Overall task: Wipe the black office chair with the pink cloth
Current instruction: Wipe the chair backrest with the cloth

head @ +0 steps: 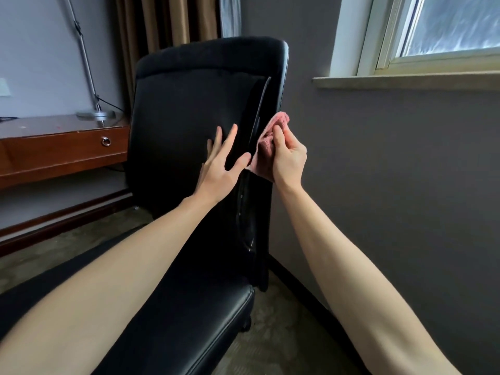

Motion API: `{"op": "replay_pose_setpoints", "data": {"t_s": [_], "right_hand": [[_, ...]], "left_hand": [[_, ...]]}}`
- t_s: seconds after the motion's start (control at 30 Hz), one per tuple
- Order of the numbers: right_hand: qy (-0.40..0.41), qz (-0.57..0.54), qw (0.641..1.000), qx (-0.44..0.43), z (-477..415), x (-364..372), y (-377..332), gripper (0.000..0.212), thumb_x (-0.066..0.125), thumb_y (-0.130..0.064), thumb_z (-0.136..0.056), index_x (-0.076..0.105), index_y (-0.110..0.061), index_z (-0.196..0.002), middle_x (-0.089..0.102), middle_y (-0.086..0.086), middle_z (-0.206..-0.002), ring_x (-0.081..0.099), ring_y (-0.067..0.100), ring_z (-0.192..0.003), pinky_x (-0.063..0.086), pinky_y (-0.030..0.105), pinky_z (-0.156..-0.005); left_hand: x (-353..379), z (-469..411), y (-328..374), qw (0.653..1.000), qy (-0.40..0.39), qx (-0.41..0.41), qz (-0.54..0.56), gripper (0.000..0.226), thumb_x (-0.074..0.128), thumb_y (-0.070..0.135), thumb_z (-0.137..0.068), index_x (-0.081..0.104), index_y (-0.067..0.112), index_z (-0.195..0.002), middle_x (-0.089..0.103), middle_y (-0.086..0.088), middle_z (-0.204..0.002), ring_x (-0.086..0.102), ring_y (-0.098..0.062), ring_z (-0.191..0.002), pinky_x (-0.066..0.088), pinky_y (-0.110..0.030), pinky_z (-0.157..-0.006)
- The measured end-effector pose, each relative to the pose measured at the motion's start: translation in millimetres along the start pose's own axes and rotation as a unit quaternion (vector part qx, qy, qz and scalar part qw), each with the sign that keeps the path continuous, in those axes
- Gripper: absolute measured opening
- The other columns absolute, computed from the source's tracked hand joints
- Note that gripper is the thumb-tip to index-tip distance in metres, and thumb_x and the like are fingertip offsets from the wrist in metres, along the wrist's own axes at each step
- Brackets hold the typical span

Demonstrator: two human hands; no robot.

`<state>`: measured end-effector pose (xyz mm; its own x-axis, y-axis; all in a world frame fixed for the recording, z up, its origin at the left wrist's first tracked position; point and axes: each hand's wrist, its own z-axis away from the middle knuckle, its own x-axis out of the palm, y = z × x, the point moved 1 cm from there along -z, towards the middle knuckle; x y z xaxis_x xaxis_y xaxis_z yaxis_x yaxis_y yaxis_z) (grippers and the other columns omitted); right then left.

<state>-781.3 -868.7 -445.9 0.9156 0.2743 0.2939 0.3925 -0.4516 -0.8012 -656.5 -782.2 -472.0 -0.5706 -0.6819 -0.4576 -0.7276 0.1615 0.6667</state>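
**Operator:** Which step applies here?

**Technician:** Edge wiping, by my reading. Nearest the camera lies the seat [194,320] of the black office chair [173,158]. Beyond it, the work is at the right side edge of the backrest [189,98], about mid-height.

**Operator:** How is it done well?

**Technician:** Keep the pink cloth [266,139] wrapped over the edge so that both faces are covered. Run it along the edge in one direction with steady pressure. Brace the backrest from the front so the chair does not swivel or roll away.

**Operator:** State of the hands?

**Technician:** The left hand [219,169] is released. Its fingers are straight and spread, flat on the front face of the backrest, with the thumb at the edge. The right hand [288,158] is clenched on the pink cloth, fingers curled, bunching it against the side edge. The hands sit just beside each other, with the edge between them.

**Operator:** Anything behind to avoid?

**Technician:** A wooden desk [62,147] with a lamp [94,113] stands behind the chair to the left. A curtain [167,20] and a window [446,25] lie farther back. All are well apart from the stroke.
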Motion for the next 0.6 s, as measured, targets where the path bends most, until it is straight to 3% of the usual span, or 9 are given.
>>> {"op": "replay_pose_setpoints", "data": {"t_s": [0.07,0.13,0.2,0.3,0.43,0.5,0.6], "right_hand": [[0.002,0.012,1.0,0.012,18,-5,15,0.032,0.057,-0.016,-0.098,0.061,-0.013,-0.13,0.065,-0.027,-0.108,0.06,-0.016,-0.096,0.044,0.008,-0.087],[-0.006,0.017,1.0,0.026,40,-13,35,0.033,0.056,-0.016,-0.099,0.06,-0.014,-0.131,0.066,-0.025,-0.106,0.061,-0.017,-0.092,0.043,0.005,-0.082],[-0.01,0.016,0.999,0.033,53,-20,47,0.033,0.056,-0.015,-0.099,0.06,-0.013,-0.132,0.066,-0.022,-0.109,0.061,-0.017,-0.094,0.044,0.005,-0.083],[-0.006,0.023,0.999,0.031,44,-17,43,0.031,0.056,-0.015,-0.099,0.062,-0.013,-0.129,0.064,-0.032,-0.102,0.06,-0.017,-0.098,0.046,0.012,-0.092],[0.001,0.03,0.999,-0.014,8,0,13,0.032,0.055,-0.016,-0.099,0.061,-0.012,-0.13,0.063,-0.017,-0.121,0.058,-0.016,-0.103,0.043,0.012,-0.097],[-0.002,0.033,0.999,-0.035,-4,7,5,0.033,0.053,-0.017,-0.1,0.059,-0.012,-0.132,0.06,-0.009,-0.132,0.056,-0.009,-0.114,0.041,0.02,-0.107],[-0.006,0.055,0.998,-0.044,4,9,15,0.037,0.049,-0.019,-0.102,0.054,-0.015,-0.138,0.058,-0.009,-0.134,0.056,-0.005,-0.116,0.041,0.021,-0.107]], "left_hand": [[0,-1,1,1.0,-0.002,-0.002,-0.002,0.063,0.047,0.057,-0.097,0.014,0.056,-0.151,-0.001,0.014,-0.166,-0.007,-0.018,-0.153,0.01,-0.048,-0.121],[0,-2,2,1.0,-0.004,-0.005,-0.007,0.062,0.045,0.058,-0.098,0.014,0.055,-0.151,-0.001,0.013,-0.166,-0.007,-0.019,-0.153,0.01,-0.048,-0.12],[0,-2,1,1.0,-0.007,-0.004,-0.017,0.062,0.044,0.058,-0.098,0.013,0.054,-0.152,-0.002,0.013,-0.166,-0.008,-0.02,-0.153,0.01,-0.052,-0.12],[-1,-2,-1,1.0,-0.011,-0.004,-0.024,0.064,0.045,0.06,-0.097,0.011,0.055,-0.151,-0.004,0.014,-0.166,-0.009,-0.019,-0.153,0.01,-0.057,-0.121],[-4,-3,-3,1.0,-0.018,0.0,-0.019,0.066,0.045,0.062,-0.095,0.013,0.054,-0.152,-0.003,0.013,-0.166,-0.009,-0.019,-0.153,0.01,-0.059,-0.121],[-3,-3,-4,1.0,-0.016,0.0,-0.013,0.067,0.043,0.065,-0.093,0.013,0.055,-0.151,-0.003,0.013,-0.166,-0.009,-0.018,-0.153,0.01,-0.061,-0.12],[-2,-5,-5,1.0,-0.019,-0.003,-0.011,0.07,0.04,0.071,-0.088,0.013,0.056,-0.151,-0.004,0.014,-0.166,-0.01,-0.018,-0.152,0.009,-0.063,-0.119]]}}
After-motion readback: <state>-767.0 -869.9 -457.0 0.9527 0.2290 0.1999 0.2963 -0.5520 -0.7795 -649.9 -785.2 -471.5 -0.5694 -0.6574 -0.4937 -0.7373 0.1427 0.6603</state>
